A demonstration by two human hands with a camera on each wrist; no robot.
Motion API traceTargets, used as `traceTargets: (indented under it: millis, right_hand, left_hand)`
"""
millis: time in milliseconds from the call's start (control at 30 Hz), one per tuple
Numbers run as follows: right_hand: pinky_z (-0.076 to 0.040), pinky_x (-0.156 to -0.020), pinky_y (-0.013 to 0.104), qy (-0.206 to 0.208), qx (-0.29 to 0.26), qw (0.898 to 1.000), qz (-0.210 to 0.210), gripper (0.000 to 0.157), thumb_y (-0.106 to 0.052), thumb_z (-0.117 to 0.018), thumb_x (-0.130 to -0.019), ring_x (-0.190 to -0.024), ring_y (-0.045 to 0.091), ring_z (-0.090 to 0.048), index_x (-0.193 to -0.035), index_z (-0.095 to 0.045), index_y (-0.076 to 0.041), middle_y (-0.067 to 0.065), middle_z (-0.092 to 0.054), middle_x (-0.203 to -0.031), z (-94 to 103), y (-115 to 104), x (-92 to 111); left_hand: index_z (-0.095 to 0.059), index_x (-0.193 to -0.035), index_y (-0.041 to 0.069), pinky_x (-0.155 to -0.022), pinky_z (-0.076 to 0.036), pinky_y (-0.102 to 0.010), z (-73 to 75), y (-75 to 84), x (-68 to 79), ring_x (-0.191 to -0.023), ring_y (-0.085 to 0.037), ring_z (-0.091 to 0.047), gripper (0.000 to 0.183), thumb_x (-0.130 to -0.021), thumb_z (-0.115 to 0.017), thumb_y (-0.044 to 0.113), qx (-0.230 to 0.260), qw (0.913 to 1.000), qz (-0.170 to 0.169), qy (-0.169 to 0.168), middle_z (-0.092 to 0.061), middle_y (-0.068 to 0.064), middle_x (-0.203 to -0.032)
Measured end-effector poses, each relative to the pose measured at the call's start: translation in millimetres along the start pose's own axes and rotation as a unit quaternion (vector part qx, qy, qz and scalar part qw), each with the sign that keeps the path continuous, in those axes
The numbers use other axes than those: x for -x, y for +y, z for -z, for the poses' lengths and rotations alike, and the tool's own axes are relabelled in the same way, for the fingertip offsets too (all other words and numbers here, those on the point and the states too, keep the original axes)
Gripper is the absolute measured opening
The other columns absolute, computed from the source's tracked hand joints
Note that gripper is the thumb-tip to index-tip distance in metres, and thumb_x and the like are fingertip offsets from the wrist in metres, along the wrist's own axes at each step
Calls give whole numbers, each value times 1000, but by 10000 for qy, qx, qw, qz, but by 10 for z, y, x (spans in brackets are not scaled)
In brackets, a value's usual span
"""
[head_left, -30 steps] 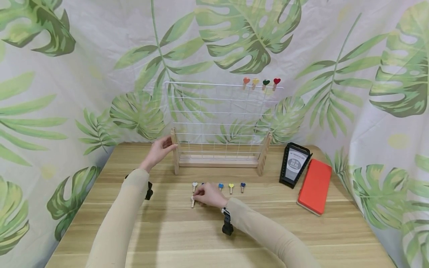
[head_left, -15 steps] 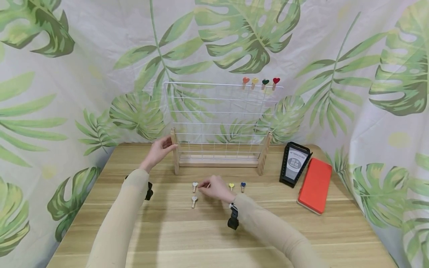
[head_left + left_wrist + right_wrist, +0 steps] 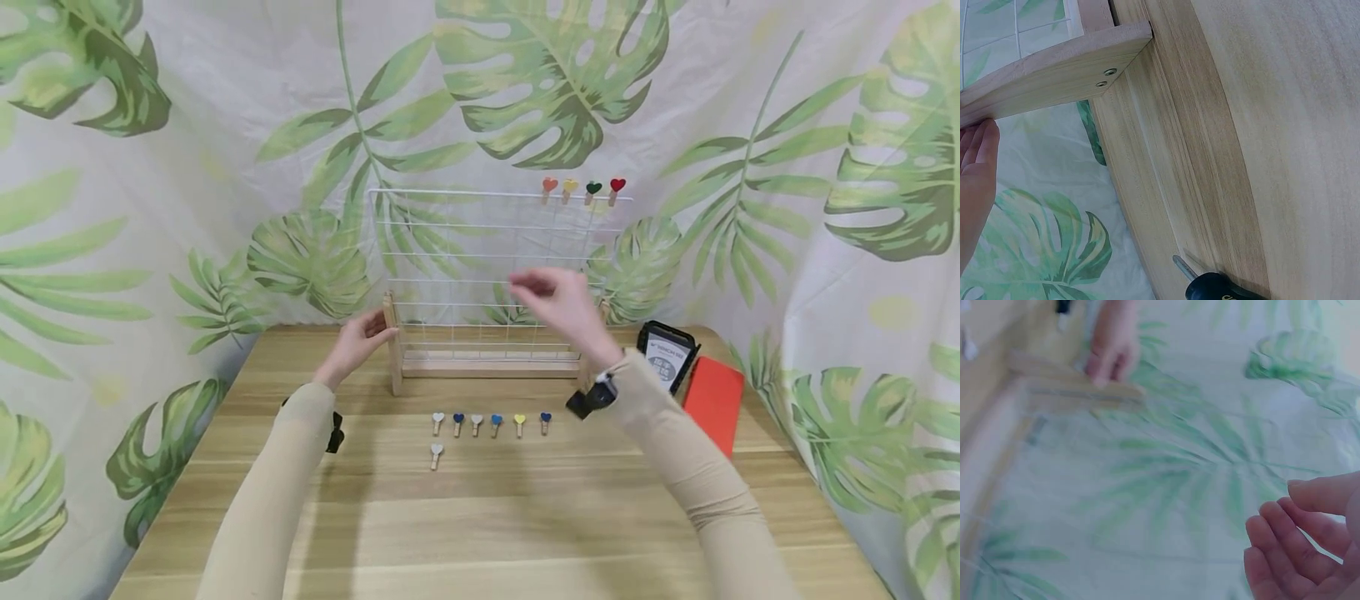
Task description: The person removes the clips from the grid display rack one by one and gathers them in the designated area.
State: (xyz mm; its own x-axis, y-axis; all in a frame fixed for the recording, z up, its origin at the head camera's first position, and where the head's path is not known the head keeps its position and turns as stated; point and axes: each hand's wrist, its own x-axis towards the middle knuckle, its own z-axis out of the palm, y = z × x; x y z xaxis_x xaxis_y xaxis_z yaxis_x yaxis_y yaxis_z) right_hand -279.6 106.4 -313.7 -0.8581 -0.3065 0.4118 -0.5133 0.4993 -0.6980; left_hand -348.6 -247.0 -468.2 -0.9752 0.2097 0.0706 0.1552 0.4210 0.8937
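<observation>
My left hand grips the left wooden post of a white wire grid rack. Its fingers lie along the post's outer edge in the left wrist view. In front of the rack, my right hand is raised, blurred in the head view. Its fingers are loosely curled with nothing between them in the right wrist view. Several small heart-topped clothespins lie in a row on the table, among them a yellow one and a blue one. One white-heart clothespin lies in front of the row.
Orange, yellow, green and red heart clothespins sit on the rack's top wire, toward the right. A black case with a grey label and a red box lie at right. A dark handle with a metal shaft shows in the left wrist view.
My right hand has left the white-heart clothespin in front, passed over the row, and risen up and to the right before the rack. My left hand has stayed at the post.
</observation>
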Motion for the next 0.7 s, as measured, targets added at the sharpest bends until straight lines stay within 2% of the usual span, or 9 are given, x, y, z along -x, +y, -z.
traceTargets:
  millis: [200,300,500,700]
  right_hand:
    - [-59,-86,22,916,425,9933,556,22,-12,-71,-92,-96,23,-72,-112,-73,-3,14,-75,-111,605,-310,-341]
    - [-59,-90,25,1028,743,9898,644,24,-14,-71,-92,-98,22,-72,-114,-73,-4,11,-75,-112,817,-374,-512]
    - [-55,-100,34,576,1440,9826,1021,26,-18,-69,-94,-108,23,-68,-117,-72,-5,12,-72,-117,1040,-332,-787]
    - [-54,-102,36,116,1924,9755,1063,26,-20,-69,-94,-109,24,-68,-117,-72,-7,12,-73,-117,1088,-260,-979]
  left_hand:
    - [-28,-151,-10,-116,-39,-54,-4,267,140,-139,-46,-42,62,-102,-56,13,31,10000,76,-27,-41,-35,-149]
    - [-27,-152,-10,-116,-39,-54,0,208,110,-140,-47,-41,63,-102,-57,14,37,10000,64,7,-40,-35,-149]
    - [-28,-154,-4,-116,-40,-52,5,-41,-3,-140,-43,-43,67,-101,-58,23,5,10000,-35,46,-41,-31,-151]
    - [-28,-154,-3,-116,-41,-52,-16,-88,-21,-140,-42,-43,70,-101,-59,30,-109,9999,-56,78,-42,-29,-151]
